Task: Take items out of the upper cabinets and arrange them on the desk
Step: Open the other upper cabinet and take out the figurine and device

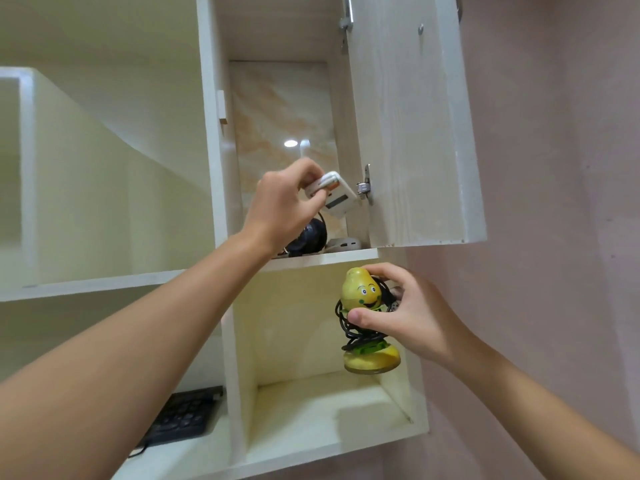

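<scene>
The upper cabinet [221, 168] stands with its door [415, 133] swung to the right. Inside it, my left hand [284, 206] grips a white flat device [337, 197] lifted above the shelf. Below that hand a black round object [310, 239] and a pale grey item [343, 243] lie on the cabinet floor. My right hand [405, 313] holds a yellow pear-shaped toy with a smiling face [362, 292], wrapped in black cord, in front of the open cubby [311, 403] under the cabinet.
A black keypad [183, 417] with a cord lies on the lower shelf at the left. An open shelf bay [104, 202] fills the left side. A pink wall [554, 237] runs along the right. Metal hinges [365, 185] stick out from the door's inner edge.
</scene>
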